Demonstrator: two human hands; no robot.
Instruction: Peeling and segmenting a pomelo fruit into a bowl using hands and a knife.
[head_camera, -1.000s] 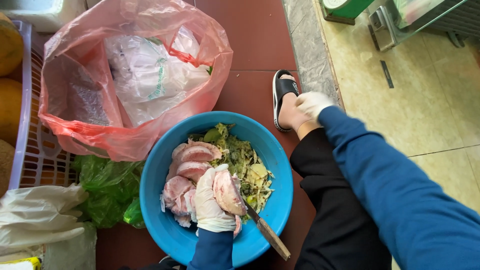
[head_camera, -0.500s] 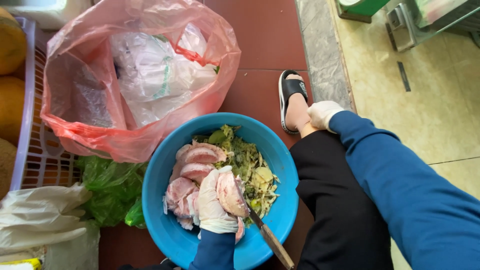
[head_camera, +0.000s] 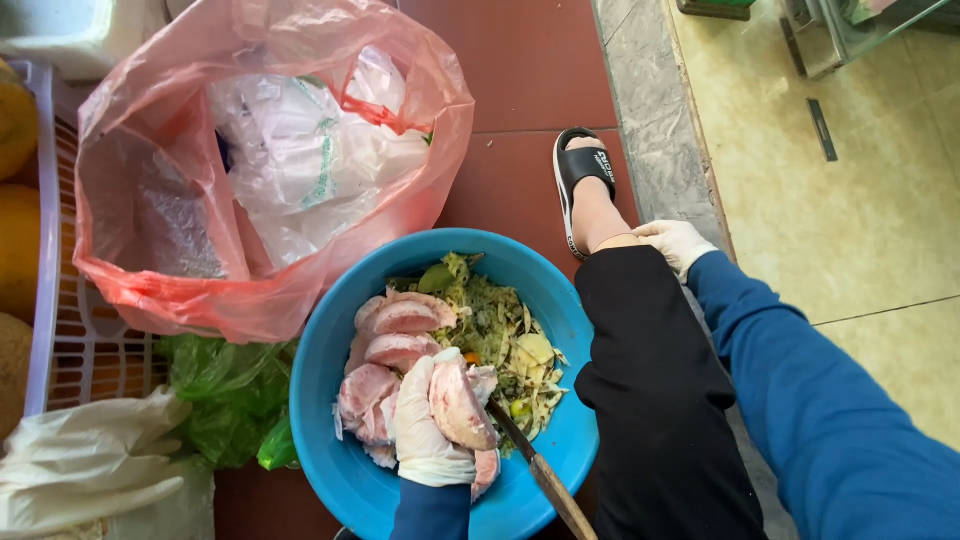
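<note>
Left hand (head_camera: 432, 428), white glove: closed around a pink peel piece (head_camera: 460, 405), fingers wrapped under it, pale inner side turned up. Held low over the basin, so anything that drops lands inside.

Right hand (head_camera: 678, 243), white glove: resting on the ankle of the raised leg, well apart from the grip and holding nothing. Whether the fingers are curled or flat cannot be told. It appears to brace the squatting posture.

Knife (head_camera: 545, 478): just right of the grip, blade slanting into the basin, wooden handle leaning out over the near rim. Neither hand holds it; it looks parked within easy reach.

Blue basin (head_camera: 322, 370): directly beneath the grip, on the red tiled floor. Serves as the catch-all.

More pink peel pieces (head_camera: 398, 335): stacked just beyond and left of the grip, touching one another, kept to one side of the basin.

Green and yellow scraps (head_camera: 505, 335): beyond and right of the grip, heaped apart from the pink pieces.

Pink plastic bag (head_camera: 130, 255): beyond the basin, mouth open, touching its far rim; holds crumpled clear and white wrappers.

Green plastic bag (head_camera: 225, 395): left of the grip, against the basin wall.

White plastic crate (head_camera: 70, 340): far left, with yellow fruit.

Black sandal (head_camera: 583, 165): beyond the basin, on the person's foot.
</note>
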